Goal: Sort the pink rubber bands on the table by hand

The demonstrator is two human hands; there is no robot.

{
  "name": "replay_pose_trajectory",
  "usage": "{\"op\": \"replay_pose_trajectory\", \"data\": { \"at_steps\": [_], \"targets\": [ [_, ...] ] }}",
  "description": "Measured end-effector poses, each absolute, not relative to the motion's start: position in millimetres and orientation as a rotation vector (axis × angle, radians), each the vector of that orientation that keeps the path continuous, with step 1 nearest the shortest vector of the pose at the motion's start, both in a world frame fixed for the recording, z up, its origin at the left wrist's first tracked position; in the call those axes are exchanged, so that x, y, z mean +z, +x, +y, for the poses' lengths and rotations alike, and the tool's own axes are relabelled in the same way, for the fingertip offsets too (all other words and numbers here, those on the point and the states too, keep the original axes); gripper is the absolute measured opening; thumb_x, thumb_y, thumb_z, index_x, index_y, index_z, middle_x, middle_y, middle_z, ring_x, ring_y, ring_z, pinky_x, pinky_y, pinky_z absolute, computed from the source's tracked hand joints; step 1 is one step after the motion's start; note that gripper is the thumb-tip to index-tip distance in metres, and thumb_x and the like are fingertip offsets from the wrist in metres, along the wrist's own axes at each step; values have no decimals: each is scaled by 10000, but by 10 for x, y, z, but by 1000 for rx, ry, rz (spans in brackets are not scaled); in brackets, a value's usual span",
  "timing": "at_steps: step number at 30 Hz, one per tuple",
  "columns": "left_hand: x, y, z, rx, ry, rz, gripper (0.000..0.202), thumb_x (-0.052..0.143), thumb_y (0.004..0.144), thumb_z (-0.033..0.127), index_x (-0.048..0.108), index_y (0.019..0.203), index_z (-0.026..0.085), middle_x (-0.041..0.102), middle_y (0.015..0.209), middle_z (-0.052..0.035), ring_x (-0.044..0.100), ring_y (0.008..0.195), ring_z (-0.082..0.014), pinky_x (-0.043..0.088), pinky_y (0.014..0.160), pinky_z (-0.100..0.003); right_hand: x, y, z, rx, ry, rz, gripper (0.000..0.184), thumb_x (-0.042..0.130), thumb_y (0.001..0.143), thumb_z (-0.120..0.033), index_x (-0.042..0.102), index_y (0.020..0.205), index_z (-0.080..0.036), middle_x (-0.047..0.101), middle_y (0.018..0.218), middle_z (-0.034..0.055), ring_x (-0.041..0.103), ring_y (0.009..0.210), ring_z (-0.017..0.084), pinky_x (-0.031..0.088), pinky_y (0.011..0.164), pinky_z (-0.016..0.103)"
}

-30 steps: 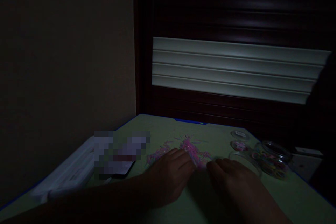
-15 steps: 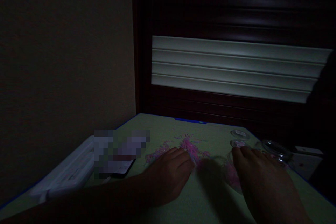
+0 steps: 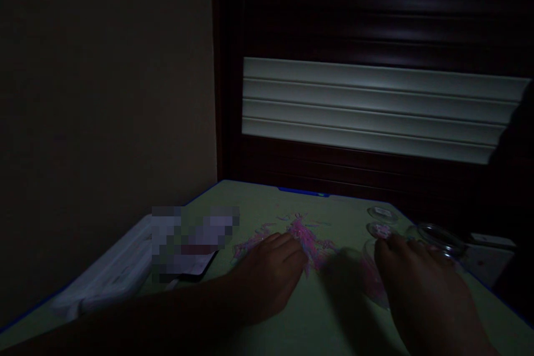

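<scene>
Head: right hand (image 3: 421, 295) nearer jar (image 3: 442, 239)

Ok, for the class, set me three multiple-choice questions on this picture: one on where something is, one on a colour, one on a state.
1. Where is the pile of pink rubber bands?
A. On the floor
B. On the table, between the left hand and right hand
C. Inside a shoe

2. What colour is the table's top?
A. Red
B. Black
C. Pale green

3. What is the left hand doing?
A. Gripping scissors
B. Resting low beside the bands
C. Pressed against the wall

Answers:
1 B, the bands lie between the hands.
2 C, its bare parts show pale green.
3 B, it sits beside the pile.
</scene>
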State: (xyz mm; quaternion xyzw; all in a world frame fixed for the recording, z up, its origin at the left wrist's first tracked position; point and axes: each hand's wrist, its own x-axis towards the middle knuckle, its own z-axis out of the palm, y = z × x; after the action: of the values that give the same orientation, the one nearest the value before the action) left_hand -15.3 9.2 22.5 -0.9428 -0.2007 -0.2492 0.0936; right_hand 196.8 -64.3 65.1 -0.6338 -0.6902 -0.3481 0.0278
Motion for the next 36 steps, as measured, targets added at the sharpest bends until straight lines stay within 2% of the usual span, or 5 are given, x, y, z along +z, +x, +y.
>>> {"op": "replay_pose_trajectory", "data": {
  "at_steps": [14,18,21,27,36],
  "targets": [
    [195,-136,120,-783,-2757,-839,156,371,853,81,510,872,149,531,832,-58,457,779,-193,385,736,-351,618,1924,-585,-1093,-1610,-2244,297,445,635,28,635,792,-139,636,780,133,593,667,263,446,569,379],
    [158,-153,164,-810,-2750,-951,139,377,862,101,503,873,158,519,849,-54,454,801,-198,391,740,-349,496,1784,-539,-837,-1502,-2377,353,462,611,59,644,789,-186,648,767,52,600,688,217,433,611,322],
    [131,-163,189,-805,-2755,-987,132,387,857,100,504,868,160,514,854,-50,451,812,-197,391,745,-345,343,1704,-481,-598,-1529,-2439,321,516,592,45,642,717,-222,634,682,1,593,610,182,403,552,273],
    [113,-161,206,-773,-2755,-1022,149,386,863,106,522,836,161,514,828,-39,457,795,-186,394,734,-329,157,1706,-422,-487,-1533,-2498,277,508,632,18,639,706,-215,647,672,-1,590,555,133,355,490,224],
    [65,-162,271,-753,-2784,-977,135,439,875,152,568,835,164,537,833,-32,475,825,-181,387,773,-323,79,1729,-366,-488,-1565,-2490,217,529,617,-20,627,638,-213,638,620,-3,586,509,138,334,458,233]
  ]
}}
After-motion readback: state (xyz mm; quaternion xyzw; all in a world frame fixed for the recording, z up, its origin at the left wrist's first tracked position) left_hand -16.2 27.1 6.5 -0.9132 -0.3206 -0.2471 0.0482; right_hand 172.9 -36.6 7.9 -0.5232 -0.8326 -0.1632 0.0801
